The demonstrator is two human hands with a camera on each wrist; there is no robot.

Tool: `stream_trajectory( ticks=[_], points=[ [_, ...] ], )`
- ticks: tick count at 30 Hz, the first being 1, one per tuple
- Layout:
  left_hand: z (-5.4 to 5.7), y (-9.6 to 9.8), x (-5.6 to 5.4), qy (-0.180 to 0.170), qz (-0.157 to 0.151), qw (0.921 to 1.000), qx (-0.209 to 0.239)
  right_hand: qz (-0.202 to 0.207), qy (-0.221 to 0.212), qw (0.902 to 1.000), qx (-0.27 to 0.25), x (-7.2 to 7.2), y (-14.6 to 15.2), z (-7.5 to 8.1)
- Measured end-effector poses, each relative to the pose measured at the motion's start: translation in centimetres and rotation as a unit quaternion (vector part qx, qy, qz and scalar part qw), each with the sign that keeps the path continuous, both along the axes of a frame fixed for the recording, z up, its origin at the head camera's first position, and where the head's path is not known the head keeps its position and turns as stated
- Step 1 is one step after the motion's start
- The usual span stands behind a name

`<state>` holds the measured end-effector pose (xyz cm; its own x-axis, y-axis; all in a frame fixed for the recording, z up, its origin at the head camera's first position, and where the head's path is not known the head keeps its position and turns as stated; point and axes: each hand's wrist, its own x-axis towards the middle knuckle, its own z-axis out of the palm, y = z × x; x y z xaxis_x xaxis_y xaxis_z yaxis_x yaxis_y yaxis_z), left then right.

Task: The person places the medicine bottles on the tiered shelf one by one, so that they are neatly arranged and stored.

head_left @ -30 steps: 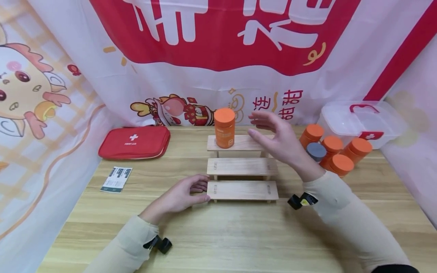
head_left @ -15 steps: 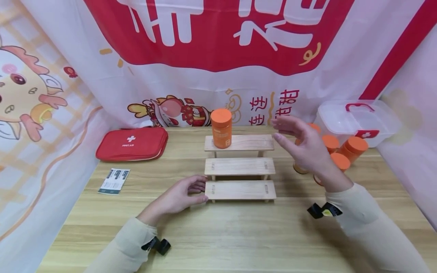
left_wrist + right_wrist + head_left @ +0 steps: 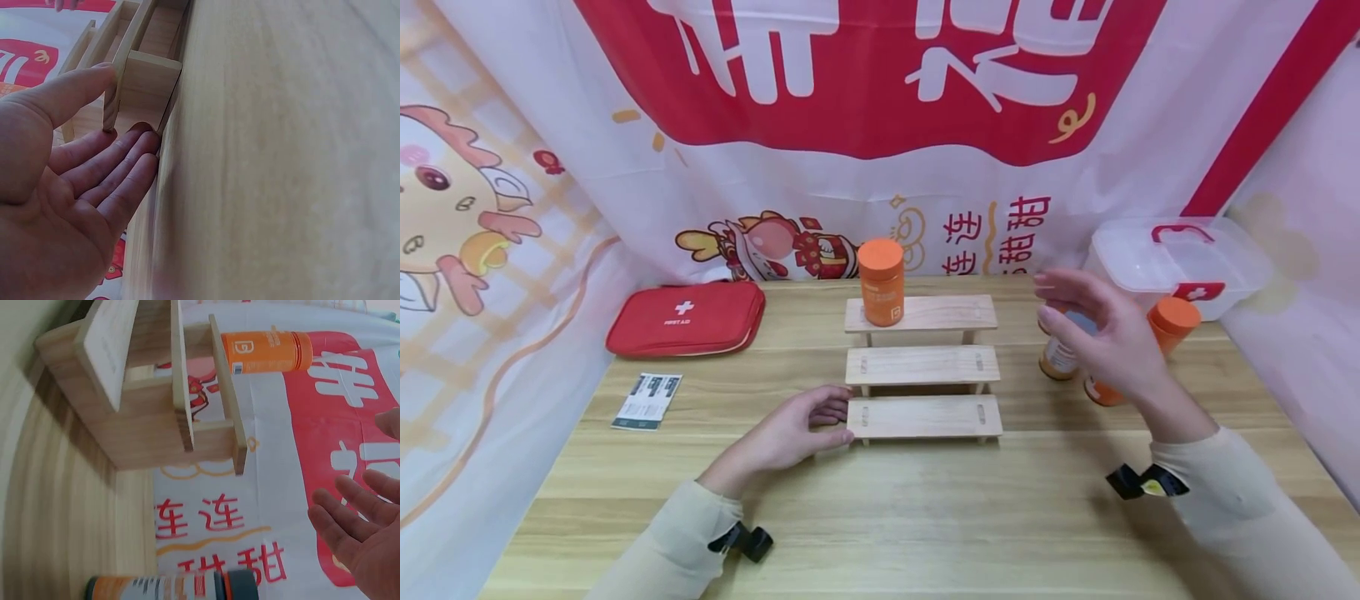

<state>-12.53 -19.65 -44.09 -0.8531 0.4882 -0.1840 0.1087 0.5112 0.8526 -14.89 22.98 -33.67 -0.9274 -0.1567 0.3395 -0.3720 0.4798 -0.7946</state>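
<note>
A three-step wooden rack (image 3: 925, 417) stands on the table. My left hand (image 3: 790, 429) pinches the left end of its lowest step, thumb on one edge and index finger on the other in the left wrist view. On the top step, towards its left end, stands an orange bottle (image 3: 882, 283). My right hand (image 3: 1108, 342) holds nothing, fingers loosely bent, above the bottles right of the rack. Partly hidden behind it are a grey-capped bottle (image 3: 1060, 358), its dark cap showing in the right wrist view, and orange bottles, one standing plainly in sight (image 3: 1174, 323).
A red first-aid pouch (image 3: 687, 319) lies at the back left, with a printed card (image 3: 647, 402) in front of it. At the back right a clear plastic box (image 3: 1180, 258) with a red latch stands behind the bottles. Printed cloth hangs along the back.
My right hand has moved right and towards me, from beside the rack's top step to over the bottles. My left hand keeps its place on the rack. The view has shifted slightly.
</note>
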Motion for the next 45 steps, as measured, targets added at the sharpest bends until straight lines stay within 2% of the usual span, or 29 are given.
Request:
stream_trajectory(
  ticks=[8,20,32,40,45],
  points=[
    [-0.1,-0.1,0.0,-0.003,-0.002,1.0000,0.001,-0.036,0.006,0.9991,0.021,1.2,2.5,-1.0],
    [-0.2,-0.1,0.1,-0.006,-0.002,1.0000,0.003,-0.045,0.026,0.9986,0.011,3.2,6.1,-2.2],
    [-0.1,-0.1,0.0,0.002,-0.006,1.0000,0.003,-0.105,0.021,0.9938,0.029,4.9,9.3,-4.2],
    [-0.1,-0.1,-0.2,0.001,-0.006,1.0000,0.002,-0.160,-0.020,0.9841,0.075,5.5,11.0,-5.3],
    [-0.2,-0.1,-0.2,0.000,-0.008,1.0000,0.003,-0.164,-0.081,0.9802,0.076,5.5,12.2,-6.3]
  ],
)
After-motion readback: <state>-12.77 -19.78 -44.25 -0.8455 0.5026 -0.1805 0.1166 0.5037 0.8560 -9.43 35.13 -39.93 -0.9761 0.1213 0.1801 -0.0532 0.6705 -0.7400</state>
